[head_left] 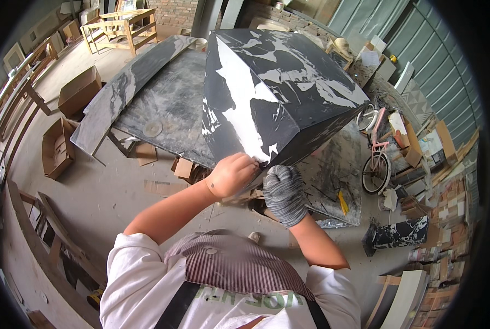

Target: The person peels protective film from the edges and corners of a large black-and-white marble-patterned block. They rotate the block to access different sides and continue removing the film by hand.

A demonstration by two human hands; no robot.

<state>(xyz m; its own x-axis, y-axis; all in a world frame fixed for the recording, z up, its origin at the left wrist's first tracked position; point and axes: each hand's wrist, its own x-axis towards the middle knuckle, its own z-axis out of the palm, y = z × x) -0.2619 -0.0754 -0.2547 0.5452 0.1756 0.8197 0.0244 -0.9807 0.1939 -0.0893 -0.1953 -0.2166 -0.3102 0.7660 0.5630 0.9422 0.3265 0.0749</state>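
A large black box-shaped piece with white marble veining (pixel 289 71) stands on the work table, one corner toward me. My bare left hand (pixel 235 174) is closed at the lower end of that near corner, its fingertips against the white vein. Something small and dark shows at the fingertips, too small to name. Just to its right, my right hand (pixel 285 196) wears a grey knit glove and is curled shut beside the same corner. Whatever its fingers may hold is hidden. The table (pixel 174 109) has a dusty, grey-stained top.
A long curved grey-veined slab (pixel 130 82) lies along the table's left side. Open cardboard boxes (pixel 58 148) stand on the floor at left. A yellow-handled tool (pixel 342 203) lies on the table at right. Beyond are a pink bicycle (pixel 377 148) and a small black-and-white veined piece (pixel 401 233).
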